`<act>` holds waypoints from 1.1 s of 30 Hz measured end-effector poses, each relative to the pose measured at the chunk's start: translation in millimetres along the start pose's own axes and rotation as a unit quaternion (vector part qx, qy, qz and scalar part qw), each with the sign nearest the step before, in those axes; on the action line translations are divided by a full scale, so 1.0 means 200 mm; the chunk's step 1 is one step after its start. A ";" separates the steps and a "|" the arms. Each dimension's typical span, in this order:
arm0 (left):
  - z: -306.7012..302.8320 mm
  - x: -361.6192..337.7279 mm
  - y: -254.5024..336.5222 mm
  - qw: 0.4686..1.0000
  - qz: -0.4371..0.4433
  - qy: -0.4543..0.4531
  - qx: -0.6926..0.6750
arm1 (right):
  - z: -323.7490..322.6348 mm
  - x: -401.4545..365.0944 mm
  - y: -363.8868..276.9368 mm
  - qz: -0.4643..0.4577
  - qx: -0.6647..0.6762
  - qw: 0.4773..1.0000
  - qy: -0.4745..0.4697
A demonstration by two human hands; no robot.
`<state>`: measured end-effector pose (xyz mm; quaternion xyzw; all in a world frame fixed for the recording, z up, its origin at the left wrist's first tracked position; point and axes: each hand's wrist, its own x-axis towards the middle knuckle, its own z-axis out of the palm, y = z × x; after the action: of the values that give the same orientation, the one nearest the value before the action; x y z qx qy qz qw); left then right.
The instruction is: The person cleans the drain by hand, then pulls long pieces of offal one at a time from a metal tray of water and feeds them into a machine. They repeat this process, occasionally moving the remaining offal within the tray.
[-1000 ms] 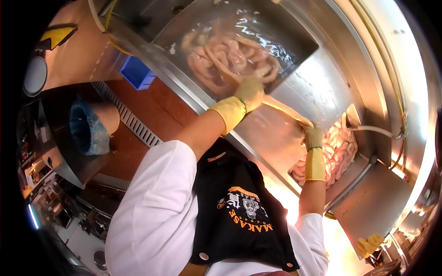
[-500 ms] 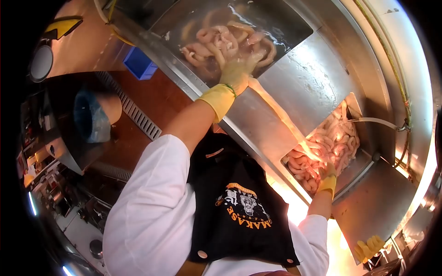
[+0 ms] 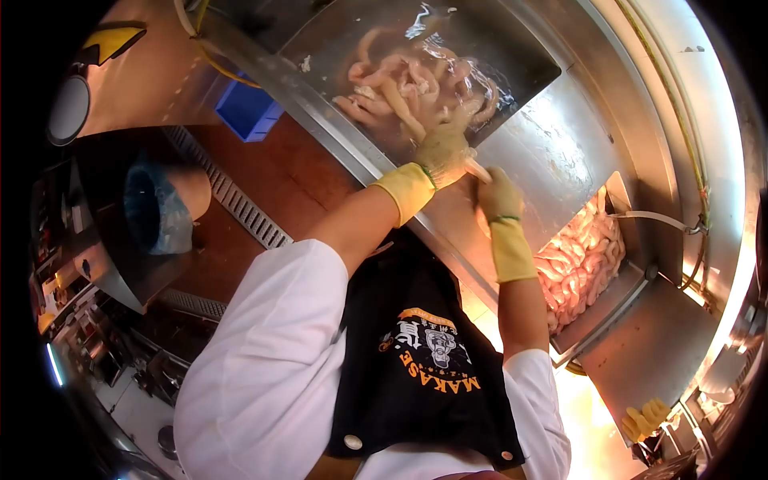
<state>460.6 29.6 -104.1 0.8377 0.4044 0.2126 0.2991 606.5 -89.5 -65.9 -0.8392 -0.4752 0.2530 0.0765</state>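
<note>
My left hand (image 3: 444,156), in a yellow rubber glove, is closed round a long pale intestine (image 3: 478,170) at the near rim of the water-filled sink (image 3: 532,76). Close beside it on the right, my right hand (image 3: 501,196), gloved likewise, grips the same intestine over the steel divider (image 3: 544,144). Part of the strand hangs below my right hand, mostly hidden behind the glove. Pink intestines (image 3: 400,84) lie in a loose heap under the cloudy water. A larger pile of intestines (image 3: 588,256) fills the right-hand compartment.
A thin hose (image 3: 652,211) reaches over the right compartment. Spare yellow gloves (image 3: 645,419) lie at the lower right. On the floor side are a blue crate (image 3: 248,112), a bin with a blue liner (image 3: 164,204) and a drain grate (image 3: 228,188).
My right hand has left the pile in the right compartment and come up beside my left hand. The intestine stretched across the divider is now gathered short between both hands.
</note>
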 end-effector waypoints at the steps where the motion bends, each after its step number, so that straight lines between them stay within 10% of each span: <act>1: 0.07 0.00 -0.03 0.999 0.025 -0.027 0.018 | -0.04 0.01 0.15 0.022 -0.011 0.999 -0.026; 5: 0.02 0.03 0.09 0.993 -0.087 -0.054 -0.066 | -0.19 -0.25 0.80 0.069 -0.033 0.997 0.030; 8: 0.05 0.00 0.06 0.999 -0.004 0.050 -0.014 | -0.28 -0.52 1.53 -0.058 -0.106 0.992 0.024; 10: 0.05 0.01 0.08 0.999 -0.004 0.050 -0.009 | -0.38 -0.75 2.01 -0.071 -0.369 0.927 -0.024; 13: 0.00 0.02 0.15 0.990 0.005 0.141 -0.021 | -0.55 -1.02 2.23 0.273 -0.334 0.886 -0.170; 16: 0.03 0.05 0.06 0.997 -0.012 0.081 -0.009 | -0.59 -1.12 2.41 0.374 -0.240 0.889 -0.114; 20: 0.16 -0.02 -0.01 0.998 0.010 0.056 0.040 | -0.53 -0.79 2.03 0.289 -0.027 0.956 0.045; 25: 0.09 0.01 0.06 0.983 -0.119 -0.097 0.099 | -0.29 -0.19 0.40 -0.110 0.140 0.982 0.060; 29: 0.00 -0.01 0.04 0.983 0.038 -0.101 0.150 | -0.14 0.04 -0.17 -0.048 -0.013 0.996 -0.075; 33: 0.05 -0.01 0.10 0.992 -0.098 -0.041 0.075 | -0.18 0.02 0.06 0.023 0.021 0.992 -0.124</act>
<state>475.4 15.4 -98.3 0.8223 0.4866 0.1171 0.2707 635.1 -89.0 -40.8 -0.8100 -0.4565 0.3670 0.0284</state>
